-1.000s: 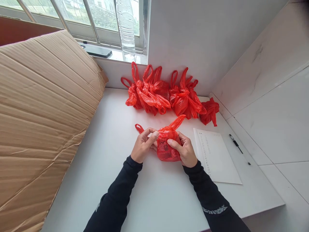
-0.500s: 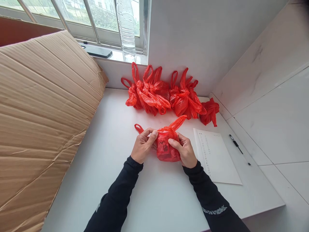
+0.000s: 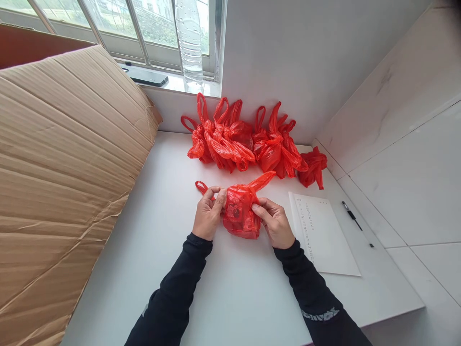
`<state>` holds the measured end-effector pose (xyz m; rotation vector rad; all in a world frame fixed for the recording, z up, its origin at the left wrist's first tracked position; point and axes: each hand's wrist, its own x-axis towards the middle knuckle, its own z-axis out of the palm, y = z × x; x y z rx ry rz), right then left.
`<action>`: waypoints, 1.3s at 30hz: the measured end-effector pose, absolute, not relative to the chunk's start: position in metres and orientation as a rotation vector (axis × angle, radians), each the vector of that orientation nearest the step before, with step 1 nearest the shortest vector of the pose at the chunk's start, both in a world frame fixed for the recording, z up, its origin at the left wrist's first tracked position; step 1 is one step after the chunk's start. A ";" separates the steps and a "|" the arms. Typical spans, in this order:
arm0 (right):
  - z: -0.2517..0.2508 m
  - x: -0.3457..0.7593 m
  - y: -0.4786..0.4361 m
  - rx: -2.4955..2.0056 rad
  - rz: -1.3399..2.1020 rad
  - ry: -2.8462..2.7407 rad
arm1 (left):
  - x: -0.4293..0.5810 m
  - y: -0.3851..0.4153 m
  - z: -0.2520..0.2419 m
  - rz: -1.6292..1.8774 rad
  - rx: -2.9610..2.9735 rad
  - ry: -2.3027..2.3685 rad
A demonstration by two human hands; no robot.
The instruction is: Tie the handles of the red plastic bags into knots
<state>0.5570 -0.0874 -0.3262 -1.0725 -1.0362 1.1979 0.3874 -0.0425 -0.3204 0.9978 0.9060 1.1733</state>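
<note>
Between my hands is a thin red plastic bag (image 3: 242, 218) with something boxy and dark-marked showing dimly through it; what that is I cannot make out. My left hand (image 3: 209, 211) pinches the bag's upper left side between thumb and fingers. On the opposite side, my right hand (image 3: 274, 222) grips a fold of the plastic near the top right. One loop handle sticks out behind my left hand, and the other handle points up and to the right. Behind it, several knotted red plastic bags (image 3: 230, 139) stand in a row against the wall.
A large open cardboard box (image 3: 65, 182) takes up the left side. On the white table (image 3: 234, 298) to the right lie a sheet of paper (image 3: 327, 235) and a black pen (image 3: 351, 214). A clear bottle (image 3: 190, 48) and a phone (image 3: 147, 77) are on the windowsill.
The bag has shifted slightly left and turned between my hands. My left hand moved a little left and up; my right fingers now pinch the bag's edge instead of its front.
</note>
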 end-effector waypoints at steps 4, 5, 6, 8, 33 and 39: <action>-0.326 0.558 -0.086 -1.077 1.181 -0.928 | 0.390 -0.050 -0.313 1.013 1.239 0.810; -0.326 0.558 -0.086 -1.070 1.190 -0.907 | 0.391 -0.051 -0.313 0.987 1.278 0.796; -0.325 0.558 -0.086 -1.061 1.199 -0.894 | 0.392 -0.052 -0.313 0.970 1.287 0.784; -0.324 0.558 -0.086 -1.042 1.211 -0.884 | 0.394 -0.053 -0.314 0.957 1.246 0.765; -0.326 0.557 -0.089 -1.077 1.191 -1.073 | 0.388 -0.047 -0.318 1.109 1.091 0.772; -0.325 0.556 -0.089 -1.076 1.160 -1.071 | 0.390 -0.044 -0.320 1.162 0.989 0.751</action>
